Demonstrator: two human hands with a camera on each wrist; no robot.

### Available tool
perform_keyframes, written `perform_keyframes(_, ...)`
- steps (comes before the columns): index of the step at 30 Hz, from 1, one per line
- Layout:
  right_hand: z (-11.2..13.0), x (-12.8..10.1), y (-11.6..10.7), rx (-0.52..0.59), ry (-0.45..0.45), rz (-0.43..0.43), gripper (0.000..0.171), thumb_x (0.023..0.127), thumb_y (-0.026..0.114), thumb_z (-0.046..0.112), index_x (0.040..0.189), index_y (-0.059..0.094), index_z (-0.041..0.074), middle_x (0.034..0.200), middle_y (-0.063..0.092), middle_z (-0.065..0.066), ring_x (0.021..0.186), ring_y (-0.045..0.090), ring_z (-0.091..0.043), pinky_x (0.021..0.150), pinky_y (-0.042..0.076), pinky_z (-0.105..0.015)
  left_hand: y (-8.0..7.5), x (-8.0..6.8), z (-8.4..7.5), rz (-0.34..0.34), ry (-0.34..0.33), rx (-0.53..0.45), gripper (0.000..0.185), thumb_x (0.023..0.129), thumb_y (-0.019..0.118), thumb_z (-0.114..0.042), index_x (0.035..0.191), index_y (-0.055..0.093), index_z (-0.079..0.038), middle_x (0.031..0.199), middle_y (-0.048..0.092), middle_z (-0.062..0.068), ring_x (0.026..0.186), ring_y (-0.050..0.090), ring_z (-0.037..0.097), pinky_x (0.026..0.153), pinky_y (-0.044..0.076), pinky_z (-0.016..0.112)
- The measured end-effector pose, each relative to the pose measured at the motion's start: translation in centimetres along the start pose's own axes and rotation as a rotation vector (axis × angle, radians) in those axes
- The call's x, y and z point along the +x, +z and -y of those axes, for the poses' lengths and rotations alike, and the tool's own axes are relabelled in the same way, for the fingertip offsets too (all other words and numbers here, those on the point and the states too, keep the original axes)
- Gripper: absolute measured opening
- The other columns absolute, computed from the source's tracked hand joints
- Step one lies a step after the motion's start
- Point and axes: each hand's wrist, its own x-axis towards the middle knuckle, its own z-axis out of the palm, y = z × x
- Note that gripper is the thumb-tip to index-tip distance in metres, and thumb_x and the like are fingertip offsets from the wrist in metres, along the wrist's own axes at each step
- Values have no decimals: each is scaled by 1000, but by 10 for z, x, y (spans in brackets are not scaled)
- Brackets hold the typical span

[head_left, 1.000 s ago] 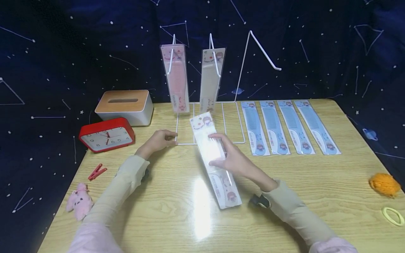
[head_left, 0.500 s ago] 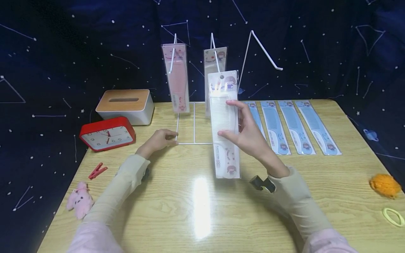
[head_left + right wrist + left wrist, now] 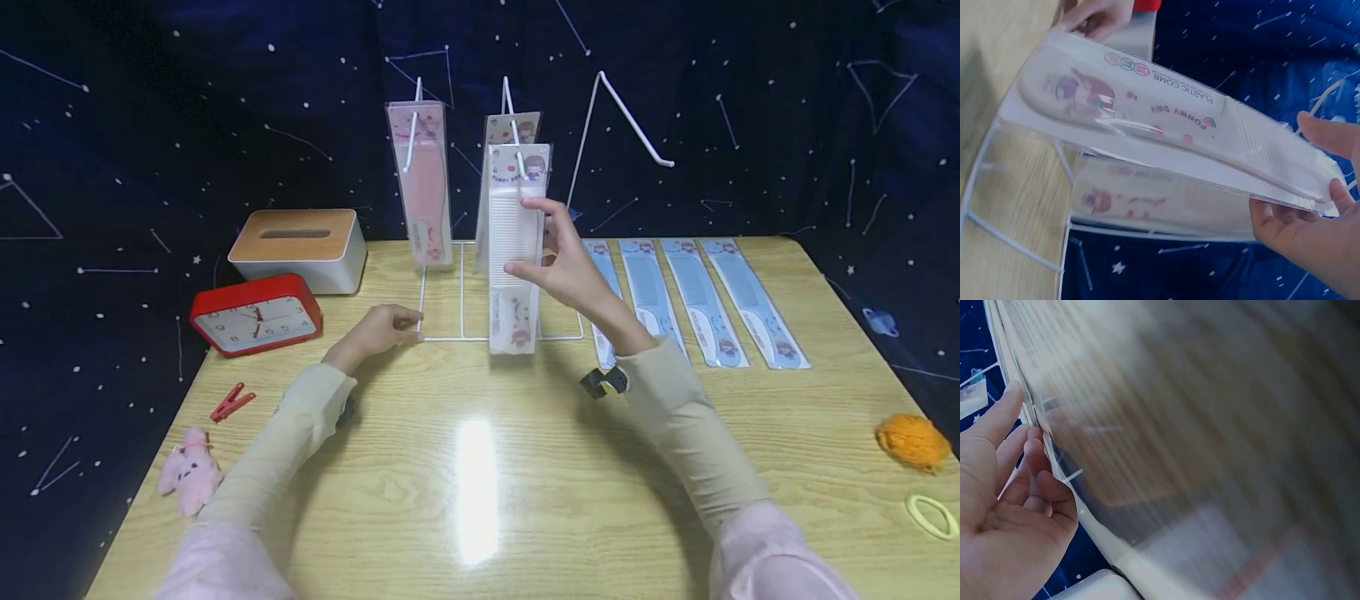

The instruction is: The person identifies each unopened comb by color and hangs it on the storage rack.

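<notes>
A white comb in its packet is held up at the middle hook of the wire rack.

Nearest, the wooden table [image 3: 480,500] is seen with a pink plush toy [image 3: 189,477], a red clip [image 3: 231,404] and an orange ball [image 3: 911,440] at its sides. The base of the wire rack [image 3: 498,337] is pressed down by the left hand [image 3: 378,329], fingers loosely curled on the wire, probably to keep it steady. The white comb packet [image 3: 516,250] is pinched by the right hand [image 3: 566,267] between thumb and fingers and kept upright, its top hole at the hook [image 3: 512,125]. Behind it another white packet [image 3: 501,133] hangs, and a pink comb packet [image 3: 422,179] on the left hook. Blue combs [image 3: 693,300] are laid in a row at the right.
</notes>
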Motion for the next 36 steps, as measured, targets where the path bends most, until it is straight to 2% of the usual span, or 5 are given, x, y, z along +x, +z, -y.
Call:
perform_keyframes(7,-12,35,-8,-66,76,18,79,80,71,-2,143,27,13,125,42,-23,106,57,-37,86,52,-40,2,-1,-2,12,-19,-23,48,87,70,-18,128,57,2,130,57,18,117,53,32,101,43,43)
perform_keyframes(13,-20,48,-16,-79,99,38,78,81,71,0,143,26,13,125,43,-23,110,53,-35,97,46,-43,2,-1,-2,18,-11,-17,49,86,71,-19,128,57,2,130,58,18,118,53,32,101,43,44)
perform_keyframes(26,-42,44,-20,-1,90,55,76,83,67,-4,146,28,16,129,40,-22,119,49,-38,106,39,-46,0,1,-1,17,7,-16,49,87,70,-19,128,57,2,130,57,18,125,49,34,105,39,45)
perform_keyframes(36,-56,27,-26,-91,195,46,71,86,67,7,146,32,21,136,38,-21,122,43,-37,100,43,-49,0,-1,0,4,5,-11,47,87,70,-18,127,57,3,131,56,19,126,47,34,107,37,46)
